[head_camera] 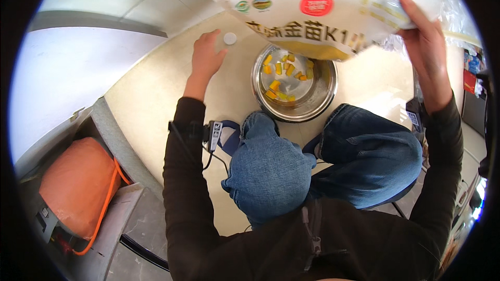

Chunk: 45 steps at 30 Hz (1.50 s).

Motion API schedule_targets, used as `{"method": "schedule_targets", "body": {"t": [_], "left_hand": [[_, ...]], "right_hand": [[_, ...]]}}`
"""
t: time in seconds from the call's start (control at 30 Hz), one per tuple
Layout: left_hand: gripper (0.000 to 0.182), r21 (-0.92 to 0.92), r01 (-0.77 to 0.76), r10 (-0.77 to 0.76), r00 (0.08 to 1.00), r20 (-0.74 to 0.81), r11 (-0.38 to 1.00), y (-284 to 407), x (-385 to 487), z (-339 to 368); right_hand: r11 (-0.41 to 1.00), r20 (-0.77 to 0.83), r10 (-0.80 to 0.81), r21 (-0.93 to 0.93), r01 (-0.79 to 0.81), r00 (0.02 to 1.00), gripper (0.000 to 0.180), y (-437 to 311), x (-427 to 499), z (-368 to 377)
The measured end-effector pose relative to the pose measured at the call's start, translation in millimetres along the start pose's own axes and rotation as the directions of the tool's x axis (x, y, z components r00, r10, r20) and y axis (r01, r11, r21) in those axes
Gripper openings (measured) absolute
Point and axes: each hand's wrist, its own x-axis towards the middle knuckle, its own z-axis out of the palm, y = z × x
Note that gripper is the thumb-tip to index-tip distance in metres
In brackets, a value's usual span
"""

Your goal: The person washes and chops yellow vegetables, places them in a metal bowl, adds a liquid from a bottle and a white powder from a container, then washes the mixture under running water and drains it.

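Note:
My right hand (426, 43) grips the base end of a large white plastic jug (343, 11), tilted on its side with its neck towards the upper left. The jug bears printed writing and a built-in handle, and something yellow shows along its lower part. On the floor below it, a round stainless steel pot (320, 95) holds several cut chunks of yellow-orange pumpkin (290, 70) with green rind; the jug hides part of its far rim. My left hand (207, 52) is over the floor with fingers apart, holding nothing. Beside its fingertips lies a small white round cap (230, 38).
At left, an open cabinet door (78, 74) stands above a compartment with an orange bag-like object (80, 187) and an orange hose (102, 210). My bent knees (269, 168) are close to the pot. Clear plastic wrapping (455, 8) is at the upper right.

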Motion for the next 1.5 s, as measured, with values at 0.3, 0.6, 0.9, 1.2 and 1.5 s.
{"method": "schedule_targets", "body": {"t": [0.3,0.6,0.9,1.2,1.5], "left_hand": [[0.045,0.378,-0.008,-0.064,0.982,0.178,0.926,-10,22,99],[0.045,0.175,-0.042,0.003,0.976,0.217,0.984,-19,-13,89],[0.031,-0.834,0.337,0.213,0.862,0.460,0.437,119,-24,-1],[0.039,-0.919,-0.059,0.710,0.654,0.260,0.390,238,-9,86],[0.044,-0.941,-0.010,0.730,0.633,0.257,0.340,252,-32,115]], "right_hand": [[0.929,-0.242,-0.047,-0.368,-0.047,0.969,0.041,-45,-103,-101],[0.875,-0.256,0.033,-0.460,-0.152,0.966,0.029,6,-122,-162],[0.829,-0.315,0.161,-0.472,-0.301,0.935,0.025,35,-127,-149],[0.781,-0.161,0.261,-0.544,-0.307,0.952,0.028,20,-132,-117],[0.638,0.099,0.332,-0.756,-0.146,0.938,0.029,-14,-110,-79]]}}
